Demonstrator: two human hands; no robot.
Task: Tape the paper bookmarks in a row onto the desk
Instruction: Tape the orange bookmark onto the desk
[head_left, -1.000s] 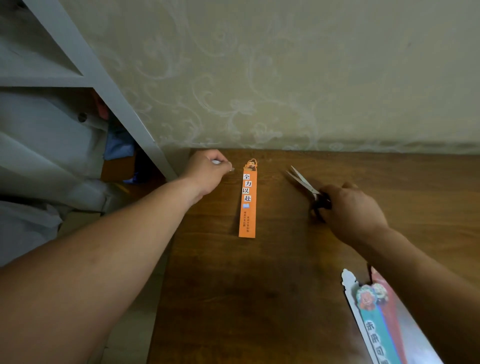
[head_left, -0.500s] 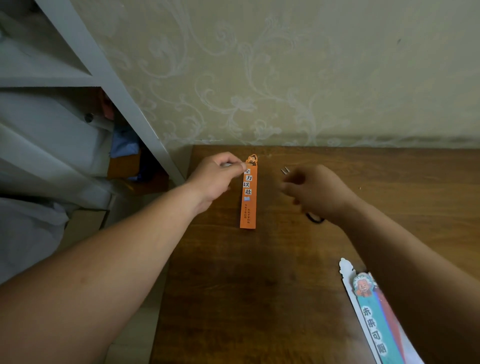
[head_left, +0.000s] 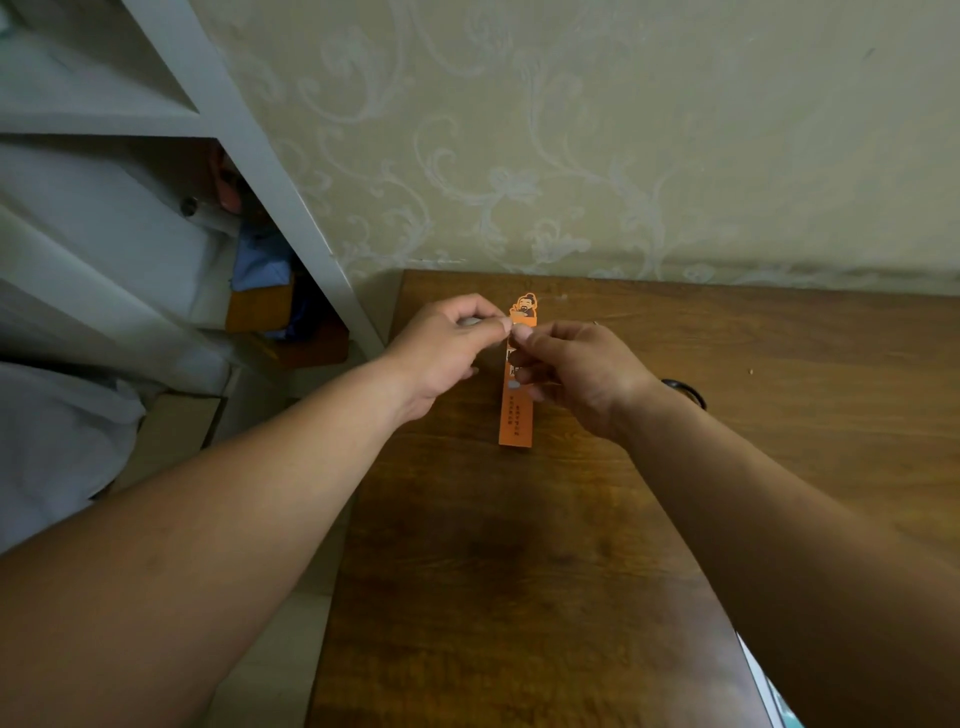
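Note:
An orange paper bookmark (head_left: 516, 421) lies lengthwise on the brown wooden desk (head_left: 519, 545), its cartoon head end toward the wall. Both hands meet above its upper half. My left hand (head_left: 441, 348) has its fingers curled round a small pale thing, seemingly the tape (head_left: 470, 321), with thumb and forefinger pinched at its end. My right hand (head_left: 571, 369) pinches at the same spot, fingertip to fingertip with the left. The clear tape strip itself is too faint to make out. The right hand hides the bookmark's middle.
Scissors lie on the desk behind my right wrist; only a black handle loop (head_left: 688, 391) shows. A sliver of other bookmarks (head_left: 771, 693) peeks out at the bottom right under my right forearm. A grey shelf frame (head_left: 291, 208) stands left of the desk, the wall behind.
My right hand has let go of the scissors, left them on the desk and moved left to meet my left hand. My left hand has shifted right over the bookmark's top.

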